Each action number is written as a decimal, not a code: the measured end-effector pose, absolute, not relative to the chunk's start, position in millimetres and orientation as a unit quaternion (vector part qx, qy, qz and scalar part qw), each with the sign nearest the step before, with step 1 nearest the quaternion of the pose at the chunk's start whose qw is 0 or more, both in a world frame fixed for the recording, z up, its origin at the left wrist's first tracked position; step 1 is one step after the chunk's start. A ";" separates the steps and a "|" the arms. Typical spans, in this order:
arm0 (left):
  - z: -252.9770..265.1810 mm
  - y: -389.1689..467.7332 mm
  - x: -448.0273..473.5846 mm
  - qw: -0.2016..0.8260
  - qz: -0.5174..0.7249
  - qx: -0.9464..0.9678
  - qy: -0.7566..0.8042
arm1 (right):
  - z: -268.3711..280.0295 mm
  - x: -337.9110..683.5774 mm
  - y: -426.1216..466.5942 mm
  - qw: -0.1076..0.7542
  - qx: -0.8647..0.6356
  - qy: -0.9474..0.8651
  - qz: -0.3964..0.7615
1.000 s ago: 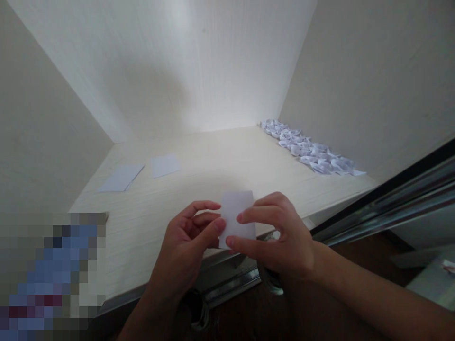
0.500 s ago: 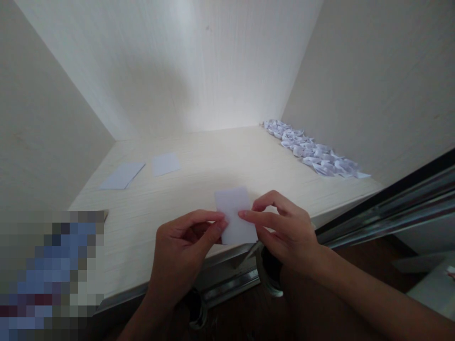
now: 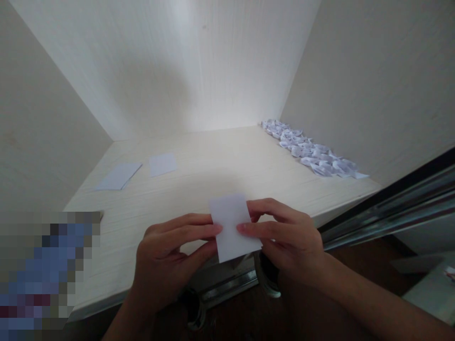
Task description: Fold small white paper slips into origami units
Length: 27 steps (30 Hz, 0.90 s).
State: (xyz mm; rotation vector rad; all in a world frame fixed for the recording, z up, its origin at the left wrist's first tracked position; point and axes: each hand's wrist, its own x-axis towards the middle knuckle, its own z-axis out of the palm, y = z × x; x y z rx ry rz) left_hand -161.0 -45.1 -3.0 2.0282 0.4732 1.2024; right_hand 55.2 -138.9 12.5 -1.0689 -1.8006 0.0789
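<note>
"Paper [image 3: 234, 232]: where is it?"

"Between left hand [image 3: 161, 251] and right hand [image 3: 298, 241], above the near edge of the surface [image 3: 220, 156]."

"How do the hands stand?"

"Both pinched narrow, holding its left and right sides."

"And beyond?"

"Flat sheets [image 3: 119, 176] lie farther left; crumpled scraps [image 3: 302, 150] line the right wall [image 3: 373, 80]."

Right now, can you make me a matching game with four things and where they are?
1. held paper
2. flat paper stack
3. rumpled paper pieces
4. big shadow

A. along the right wall
B. between the left hand and right hand
C. on the back wall
D. on the shelf's left side

Pairs: 1-B, 2-D, 3-A, 4-C
</note>
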 end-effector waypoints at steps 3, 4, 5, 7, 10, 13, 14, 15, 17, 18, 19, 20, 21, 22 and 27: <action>-3.1 -45.8 -159.4 0.332 0.481 0.791 0.182 | 12.0 53.7 -140.3 0.509 -0.445 -0.736 0.045; -2.6 -46.3 -159.1 0.325 0.482 0.792 0.185 | 12.3 53.0 -140.6 0.512 -0.447 -0.732 0.053; -1.9 -46.9 -158.8 0.322 0.483 0.793 0.187 | 12.9 52.1 -140.8 0.514 -0.450 -0.728 0.063; -0.3 -48.3 -158.3 0.325 0.481 0.791 0.193 | 15.0 49.6 -140.6 0.521 -0.454 -0.719 0.080; 1.1 -50.5 -157.4 0.344 0.482 0.782 0.196 | 18.3 44.2 -138.7 0.540 -0.453 -0.703 0.094; 1.1 -51.9 -155.5 0.344 0.487 0.776 0.206 | 19.1 38.0 -136.2 0.565 -0.461 -0.672 0.129; 0.9 -52.1 -154.8 0.339 0.490 0.775 0.211 | 18.8 36.0 -135.4 0.573 -0.469 -0.655 0.150; 0.6 -52.2 -154.1 0.334 0.493 0.774 0.216 | 18.4 34.1 -134.6 0.581 -0.477 -0.636 0.173; -0.3 -52.6 -153.0 0.330 0.499 0.769 0.225 | 17.9 30.4 -132.9 0.596 -0.491 -0.596 0.220; -0.8 -53.0 -152.7 0.335 0.499 0.766 0.229 | 17.9 28.7 -132.1 0.602 -0.496 -0.577 0.241; -1.5 -53.4 -152.4 0.345 0.501 0.759 0.233 | 18.1 27.1 -131.2 0.607 -0.499 -0.562 0.258; -2.1 -54.0 -152.2 0.360 0.503 0.749 0.237 | 18.5 25.7 -130.4 0.610 -0.500 -0.552 0.270; -2.8 -54.7 -151.9 0.379 0.505 0.736 0.244 | 18.9 24.4 -129.6 0.612 -0.501 -0.546 0.277; -3.5 -55.3 -151.5 0.401 0.505 0.722 0.252 | 19.1 23.4 -129.0 0.612 -0.502 -0.543 0.281; -4.8 -56.5 -148.0 0.497 0.507 0.652 0.265 | 17.6 20.2 -127.9 0.602 -0.526 -0.523 0.297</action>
